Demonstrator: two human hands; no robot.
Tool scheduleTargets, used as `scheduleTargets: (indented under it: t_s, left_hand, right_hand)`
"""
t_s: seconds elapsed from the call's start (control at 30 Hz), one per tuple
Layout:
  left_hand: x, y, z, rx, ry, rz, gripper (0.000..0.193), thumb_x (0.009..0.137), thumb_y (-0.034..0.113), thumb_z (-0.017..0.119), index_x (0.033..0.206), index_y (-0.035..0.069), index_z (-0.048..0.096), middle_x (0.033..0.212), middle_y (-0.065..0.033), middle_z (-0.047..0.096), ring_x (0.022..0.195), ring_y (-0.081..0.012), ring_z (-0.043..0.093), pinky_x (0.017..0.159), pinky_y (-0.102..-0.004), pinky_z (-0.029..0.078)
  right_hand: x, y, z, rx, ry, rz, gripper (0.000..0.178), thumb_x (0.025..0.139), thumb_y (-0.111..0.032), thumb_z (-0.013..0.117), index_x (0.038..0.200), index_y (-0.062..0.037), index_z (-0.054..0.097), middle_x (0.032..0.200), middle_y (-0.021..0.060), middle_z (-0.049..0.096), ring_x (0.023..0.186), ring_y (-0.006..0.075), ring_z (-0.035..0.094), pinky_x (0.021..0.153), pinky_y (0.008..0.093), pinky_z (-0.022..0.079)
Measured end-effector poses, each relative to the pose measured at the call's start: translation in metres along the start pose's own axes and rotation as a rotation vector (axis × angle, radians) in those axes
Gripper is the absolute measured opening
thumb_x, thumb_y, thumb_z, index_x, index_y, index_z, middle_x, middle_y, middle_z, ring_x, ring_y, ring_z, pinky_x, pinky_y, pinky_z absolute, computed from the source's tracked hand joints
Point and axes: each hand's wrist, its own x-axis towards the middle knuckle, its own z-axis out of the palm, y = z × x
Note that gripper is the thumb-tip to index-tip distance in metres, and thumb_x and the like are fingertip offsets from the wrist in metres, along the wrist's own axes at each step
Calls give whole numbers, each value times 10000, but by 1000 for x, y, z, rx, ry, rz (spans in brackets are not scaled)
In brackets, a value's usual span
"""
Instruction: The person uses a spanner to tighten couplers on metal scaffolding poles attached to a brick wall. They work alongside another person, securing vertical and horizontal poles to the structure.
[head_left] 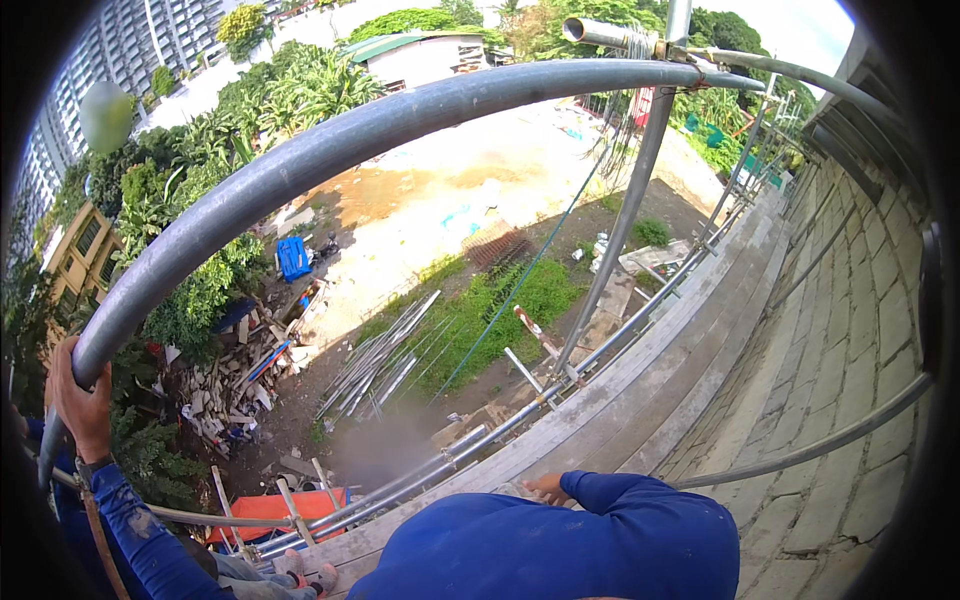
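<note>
Head cam had the left hand (80,400) wrapped snugly round a grey metal scaffold tube (330,138), which ran up and right from that hand toward an upright post (627,220). Couldn't tell if those two touched. Right hand (545,487) was half hidden by the blue sleeve (650,525), so no clue how open or what it held. Looked like a steadying step; next move probably called for a firm grip.

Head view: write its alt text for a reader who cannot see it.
The left hand grips a long grey metal pipe crossing the view; the right hand shows beside the blue shirt, its hold unclear. Scaffold planks run along a block wall at right, above a yard with green plants and piled debris.
</note>
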Motion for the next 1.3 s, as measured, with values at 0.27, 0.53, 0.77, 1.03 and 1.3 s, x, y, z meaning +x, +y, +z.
scheduleTargets:
  t_s: [0.27,0.53,0.77,1.03,1.3]
  left_hand:
    - [11,41,5,-156,-58,-77,491,913,253,705,1352,61,599,1283,-190,612,1221,-384,568,1082,-454,414]
    - [-65,67,-15,-206,25,-134,760,835,107,715,1553,162,473,1637,-135,361,1484,-386,378,1230,-494,341]
    - [-333,120,9,-589,-660,-715,681,873,237,779,1481,70,523,1624,-232,338,1466,-425,402,1186,-455,387]
    - [-764,357,-69,-355,-1630,-1318,574,1062,487,389,1405,83,610,1403,-266,591,1335,-481,500,1122,-570,384]
    - [-764,459,-96,-1079,-997,-2514,441,1060,363,517,1319,30,643,1296,-150,690,1168,-323,679,901,-529,571]
  right_hand:
    - [67,13,-21,-1249,15,-664,703,965,-641,563,1433,-117,586,1166,210,730,1032,339,741,808,437,630]
    - [31,-83,-20,-773,132,-461,495,983,-476,616,1295,-98,686,1059,130,749,857,242,748,631,371,568]
    - [-14,-186,7,-515,192,-533,333,975,-275,651,1150,3,704,943,107,741,800,192,748,645,337,556]
    - [-6,-241,19,-878,107,-566,218,982,-188,647,1056,10,700,890,61,722,785,170,723,711,328,556]
    - [-131,-427,119,-1369,79,-1040,335,947,-244,719,1199,-24,696,1142,185,730,1005,307,719,874,427,558]
